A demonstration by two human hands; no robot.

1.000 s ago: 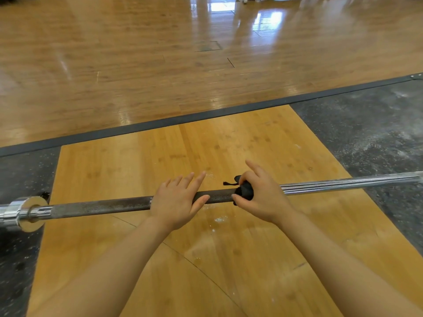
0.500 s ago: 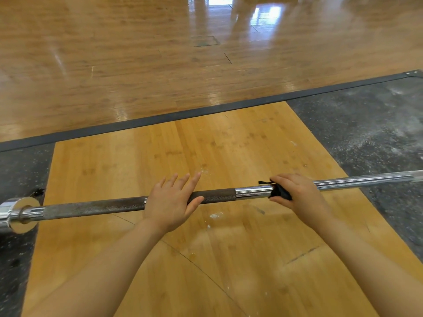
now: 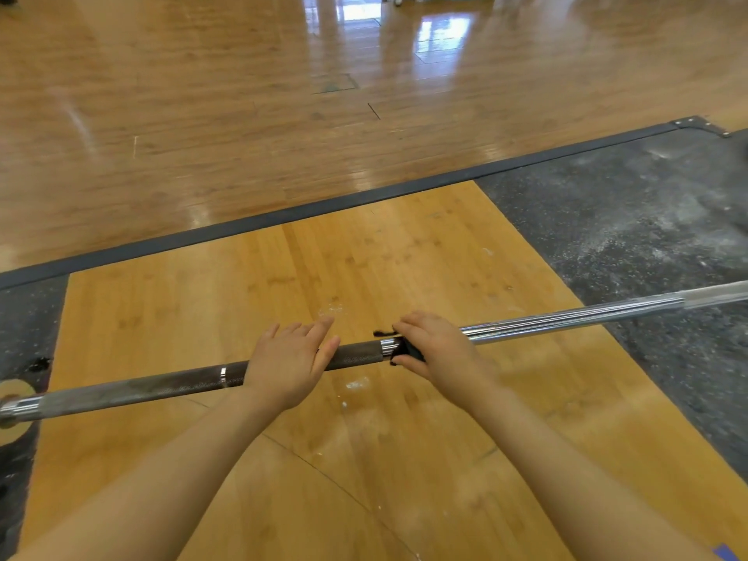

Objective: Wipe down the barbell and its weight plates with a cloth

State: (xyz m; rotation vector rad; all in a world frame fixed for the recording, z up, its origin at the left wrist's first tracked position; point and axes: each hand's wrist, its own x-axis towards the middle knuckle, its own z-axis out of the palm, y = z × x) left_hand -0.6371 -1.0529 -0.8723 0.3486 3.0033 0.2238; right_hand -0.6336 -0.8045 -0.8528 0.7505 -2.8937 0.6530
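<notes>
The barbell (image 3: 566, 321) lies across the wooden platform from lower left to right, dark and knurled on its left half, shiny chrome on its right. Its left collar (image 3: 12, 402) shows at the frame's left edge; no weight plates are in view. My left hand (image 3: 287, 364) rests on the dark knurled part with fingers straight. My right hand (image 3: 439, 350) grips a black cloth (image 3: 406, 352) wrapped round the bar, just right of where the knurling ends. Most of the cloth is hidden under my fingers.
The bar sits on a light wooden platform (image 3: 364, 269) flanked by dark rubber mats (image 3: 631, 220) dusted with white chalk. A dark border strip (image 3: 283, 214) separates the platform from glossy wood flooring (image 3: 243, 115) beyond. Chalk flecks lie under the bar.
My right hand slid the cloth right along the bar onto the chrome, then back left to the end of the knurling. My left hand stayed on the dark section.
</notes>
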